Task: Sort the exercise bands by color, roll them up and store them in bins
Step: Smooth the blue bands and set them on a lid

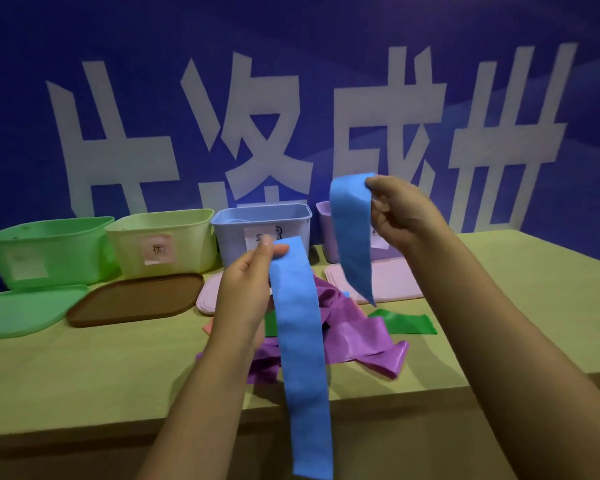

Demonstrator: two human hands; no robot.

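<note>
My left hand [246,289] pinches the top end of a long blue band [300,341] that hangs down past the table's front edge. My right hand [399,211] pinches another blue strip [350,237], held higher, its tip dangling over the table; whether both strips are one band I cannot tell. On the table beneath lie a crumpled purple band [357,337], a green band [409,322] and a bit of a pink band [208,328]. Bins stand in a row at the back: green bin [49,251], yellow bin [160,244], blue bin [260,220], purple bin [324,230].
Lids lie in front of the bins: a green lid [25,311], a brown lid [136,299], a pink lid [208,294] and another pink lid [392,278]. The wooden table [84,368] ends close to me. A blue wall with large white characters rises behind.
</note>
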